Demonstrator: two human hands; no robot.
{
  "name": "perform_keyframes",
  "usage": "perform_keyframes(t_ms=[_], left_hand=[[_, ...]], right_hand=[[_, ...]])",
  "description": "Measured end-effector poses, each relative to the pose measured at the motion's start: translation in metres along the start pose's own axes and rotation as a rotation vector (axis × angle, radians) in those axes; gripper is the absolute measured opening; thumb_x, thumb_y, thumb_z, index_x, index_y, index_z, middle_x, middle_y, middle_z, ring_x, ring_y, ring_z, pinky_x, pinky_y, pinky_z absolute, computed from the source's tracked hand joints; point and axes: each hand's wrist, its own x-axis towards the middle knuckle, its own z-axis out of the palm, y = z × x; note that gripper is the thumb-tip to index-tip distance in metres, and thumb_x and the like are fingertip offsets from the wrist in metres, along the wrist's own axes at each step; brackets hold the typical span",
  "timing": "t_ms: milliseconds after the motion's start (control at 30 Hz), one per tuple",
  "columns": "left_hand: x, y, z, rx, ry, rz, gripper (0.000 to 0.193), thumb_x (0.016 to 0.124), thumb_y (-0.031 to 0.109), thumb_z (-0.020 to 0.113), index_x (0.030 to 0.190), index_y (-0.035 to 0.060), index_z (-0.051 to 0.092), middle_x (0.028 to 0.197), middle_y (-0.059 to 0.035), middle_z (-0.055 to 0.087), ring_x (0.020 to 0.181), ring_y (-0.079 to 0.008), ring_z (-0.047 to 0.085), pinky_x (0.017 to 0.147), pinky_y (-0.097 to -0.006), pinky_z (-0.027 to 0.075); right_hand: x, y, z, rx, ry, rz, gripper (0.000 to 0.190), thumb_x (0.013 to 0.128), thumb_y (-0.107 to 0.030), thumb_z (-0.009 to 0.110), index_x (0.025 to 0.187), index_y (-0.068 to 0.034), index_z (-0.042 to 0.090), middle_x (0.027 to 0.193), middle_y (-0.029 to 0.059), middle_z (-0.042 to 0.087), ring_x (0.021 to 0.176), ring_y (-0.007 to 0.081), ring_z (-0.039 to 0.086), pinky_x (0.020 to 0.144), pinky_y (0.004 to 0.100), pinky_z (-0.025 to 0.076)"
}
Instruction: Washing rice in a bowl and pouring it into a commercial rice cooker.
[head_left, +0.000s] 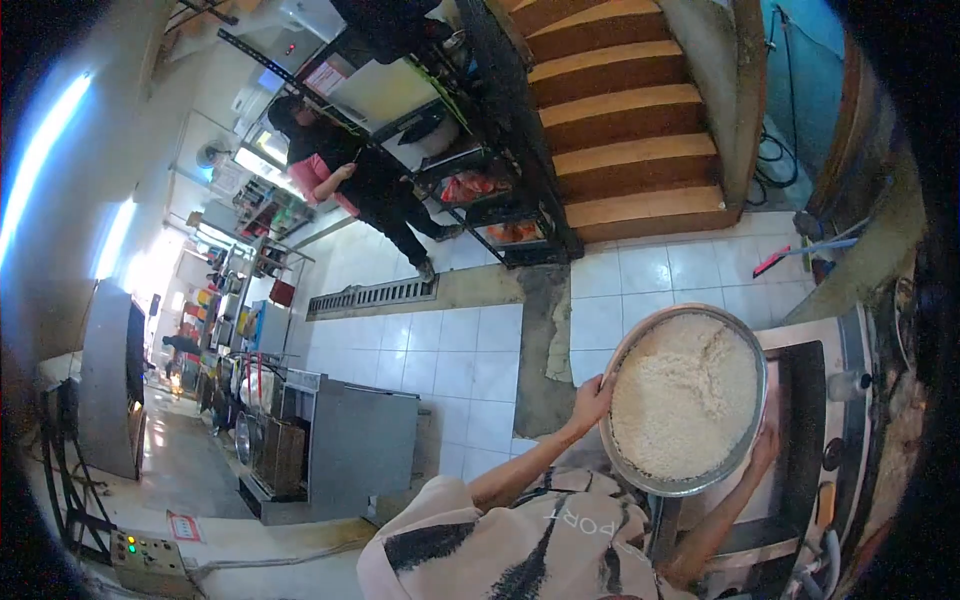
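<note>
A round metal basin (631, 474) is held level in front of my body, filled almost to its rim with what looks like white rice (679, 405). The rice is rough and furrowed at its upper right. My left hand (592, 409) grips the left side of the rim, with the thumb near the top edge. On the opposite side, my right hand (765, 444) holds the basin's wall from outside and below, its fingers partly hidden. Beneath and to the right of the basin is a pale appliance or counter with a dark-edged recess (801, 405).
Wooden stairs (626, 116) rise ahead, beside a black metal shelf rack (487, 172). Another person (375, 180) in dark clothes stands by the rack. A floor drain grate (375, 294) crosses the tiles. A grey metal cabinet (364, 435) stands left; a pink-headed brush (771, 261) lies right.
</note>
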Motion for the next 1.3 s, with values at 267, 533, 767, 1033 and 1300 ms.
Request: perform_keyframes(t_ms=[267,533,767,1033,1300], left_hand=[[0.017,-0.023,-0.013,0.207,-0.105,0.040,0.037,0.084,0.033,0.060,0.087,-0.0033,0.062,0.067,-0.0115,0.062,0.059,-0.0162,0.056,0.056,-0.0350,0.045],[0.128,0.027,0.016,0.319,-0.134,0.297,0.026,0.083,0.023,0.057,0.072,-0.0006,0.054,0.057,-0.0088,0.049,0.054,-0.0140,0.043,0.051,-0.0318,0.036],[0.106,0.044,0.015,0.082,-0.414,0.236,0.038,0.091,0.034,0.054,0.078,-0.0017,0.059,0.059,0.0007,0.049,0.056,-0.0086,0.042,0.050,-0.0292,0.034],[0.039,0.107,-0.018,-0.055,-0.192,0.232,0.033,0.090,0.026,0.057,0.075,-0.0026,0.060,0.060,0.0030,0.048,0.058,-0.0053,0.039,0.050,-0.0259,0.031],[0.018,0.118,-0.025,0.060,-0.150,0.241,0.027,0.088,0.020,0.061,0.071,-0.0002,0.056,0.061,0.0056,0.043,0.058,-0.0049,0.034,0.050,-0.0245,0.027]], right_hand=[[-0.125,-0.036,0.042,0.052,0.180,-0.030,0.037,0.096,-0.023,0.046,0.124,0.002,0.050,0.118,0.0217,0.055,0.107,0.0342,0.052,0.094,0.0404,0.040],[-0.136,-0.164,0.041,-0.196,0.291,-0.059,0.028,0.096,-0.023,0.045,0.098,0.002,0.055,0.084,0.0229,0.059,0.076,0.0317,0.055,0.070,0.0388,0.044],[-0.135,-0.153,0.030,-0.148,0.318,-0.022,0.029,0.095,-0.025,0.047,0.087,0.002,0.056,0.071,0.0176,0.055,0.066,0.0228,0.052,0.062,0.0365,0.042],[-0.100,-0.113,0.047,-0.013,0.053,-0.017,0.028,0.092,-0.024,0.048,0.101,0.000,0.061,0.082,0.0167,0.064,0.075,0.0192,0.060,0.069,0.0331,0.046],[-0.089,-0.087,0.070,0.128,-0.002,0.009,0.040,0.095,-0.036,0.048,0.088,0.002,0.060,0.066,0.0056,0.051,0.065,0.0110,0.046,0.062,0.0296,0.041]])
